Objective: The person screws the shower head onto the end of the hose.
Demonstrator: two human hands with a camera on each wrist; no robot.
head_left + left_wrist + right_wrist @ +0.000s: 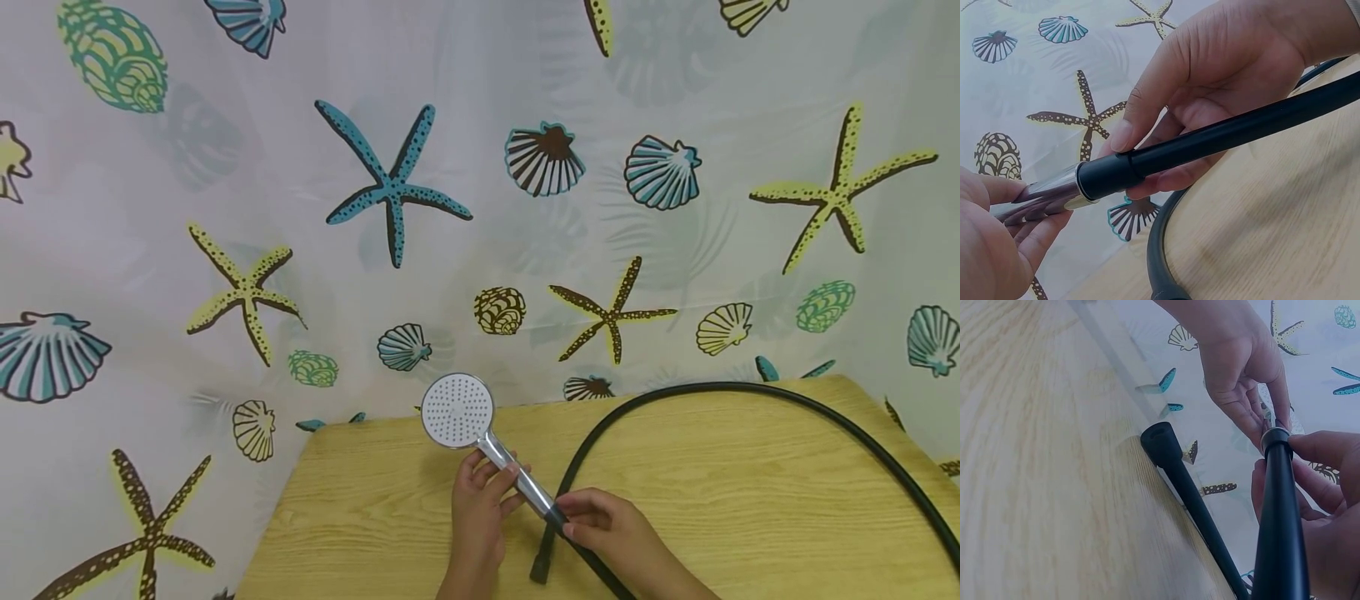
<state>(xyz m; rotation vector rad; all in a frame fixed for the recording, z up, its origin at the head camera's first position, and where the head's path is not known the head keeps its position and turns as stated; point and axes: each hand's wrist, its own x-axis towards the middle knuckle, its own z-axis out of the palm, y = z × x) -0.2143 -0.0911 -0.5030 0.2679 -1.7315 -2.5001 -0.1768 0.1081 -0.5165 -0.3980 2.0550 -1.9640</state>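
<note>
A chrome shower head [457, 410] with a round white nozzle face is held up over the wooden table, tilted with its handle running down to the right. My left hand [480, 508] grips the chrome handle with thumb and fingers. At the handle's lower end sits the black collar [1107, 177] of a black shower hose [1254, 128], against the chrome rim. My right hand [611, 529] pinches that collar between thumb and fingers. Whether the joint is fully tight cannot be seen.
The hose's other end [1161, 444], a black fitting with an open bore, lies on the wooden table [375, 517]. From there the hose loops across the table's back and right side. A curtain [465, 250] printed with shells and starfish hangs behind and beside the table.
</note>
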